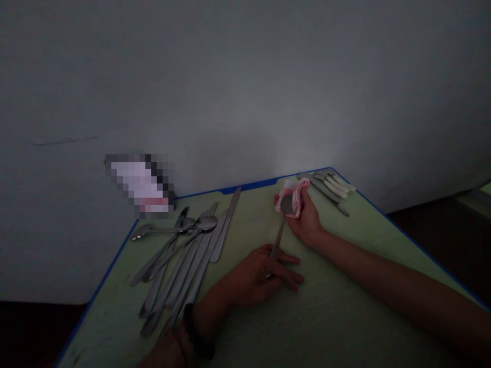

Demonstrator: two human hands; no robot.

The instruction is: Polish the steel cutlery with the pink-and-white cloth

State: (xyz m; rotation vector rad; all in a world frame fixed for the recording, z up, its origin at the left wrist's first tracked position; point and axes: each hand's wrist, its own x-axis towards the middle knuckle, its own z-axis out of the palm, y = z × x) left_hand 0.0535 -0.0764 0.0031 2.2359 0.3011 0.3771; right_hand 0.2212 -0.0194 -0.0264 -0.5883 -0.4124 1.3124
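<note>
A metal spoon (278, 240) slants between my two hands above the green table. My left hand (264, 273) grips its handle between the fingers, some of which stretch out to the right. Around the spoon's bowl is a pink and white cloth (297, 198), held in my right hand (307, 217) with the fingers closed about it. The bowl's inner face shows within the cloth. To the left of my left hand lies a loose pile of metal spoons (207, 223) and table knives (226, 225).
The light green table (245, 220) has a blue edge and stands against a grey wall (245, 92). Several utensils with white handles (337, 186) lie at the back right corner, beside a metal knife (332, 197). A blurred-out upright object (140, 184) leans at the back left.
</note>
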